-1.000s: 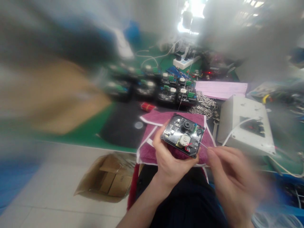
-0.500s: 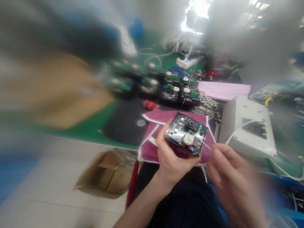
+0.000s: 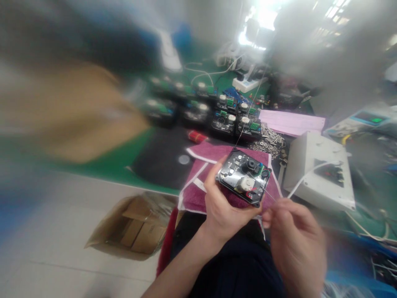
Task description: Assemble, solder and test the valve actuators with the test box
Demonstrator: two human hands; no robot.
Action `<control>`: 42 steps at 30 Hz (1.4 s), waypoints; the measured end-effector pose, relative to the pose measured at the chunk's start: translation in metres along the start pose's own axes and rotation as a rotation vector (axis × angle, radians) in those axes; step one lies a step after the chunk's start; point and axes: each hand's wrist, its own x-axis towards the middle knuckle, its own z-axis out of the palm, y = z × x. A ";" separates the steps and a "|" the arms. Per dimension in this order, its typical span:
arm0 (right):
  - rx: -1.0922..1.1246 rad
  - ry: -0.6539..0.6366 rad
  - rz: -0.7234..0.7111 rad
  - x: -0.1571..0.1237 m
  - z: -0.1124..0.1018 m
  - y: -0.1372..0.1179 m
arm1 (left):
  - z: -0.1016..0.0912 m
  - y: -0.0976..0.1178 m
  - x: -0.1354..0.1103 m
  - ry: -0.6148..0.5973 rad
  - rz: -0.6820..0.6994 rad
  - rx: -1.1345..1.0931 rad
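My left hand [image 3: 221, 213] is closed around the edges of a square black circuit board unit [image 3: 231, 180], tilted above a purple towel [image 3: 197, 198]. On its face are a round black knob-like part [image 3: 252, 164], a white round component [image 3: 247, 183] and short red wires [image 3: 250, 194]. Just right of the unit, my right hand [image 3: 294, 238] pinches a thin metal rod [image 3: 270, 193]. The rod points up and left over the board's lower right side; whether its tip touches is too fine to tell.
Several similar black board units [image 3: 223, 122] stand in rows behind the towel. Loose screws and nuts [image 3: 269, 140] lie beside a pink sheet [image 3: 291, 121]. A grey box [image 3: 302, 165] with a white cable stands right. An open cardboard box [image 3: 133, 227] sits on the floor.
My right hand has moved slightly down and left, its fingers more curled. The left hand keeps its hold on the unit. A red light at the back no longer shows.
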 end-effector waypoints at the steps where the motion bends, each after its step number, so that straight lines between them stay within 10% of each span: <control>1: -0.066 0.001 -0.058 -0.001 -0.003 0.002 | 0.000 -0.001 0.000 0.000 0.003 -0.006; 10: -0.771 -0.153 -0.648 0.005 -0.014 -0.018 | -0.002 -0.002 0.000 -0.023 -0.008 -0.011; 21: -0.909 0.005 -0.870 0.011 -0.010 -0.022 | -0.001 -0.001 0.000 -0.010 -0.014 0.013; 25: -0.533 0.147 -0.341 0.018 -0.003 -0.026 | -0.001 0.007 0.007 -0.026 0.016 0.017; 32: 0.089 -0.057 0.450 0.046 -0.018 -0.037 | 0.009 0.021 0.013 -0.093 0.057 0.054; 42: -0.803 0.310 -0.644 0.031 -0.007 -0.008 | 0.009 0.020 0.012 -0.099 0.061 0.051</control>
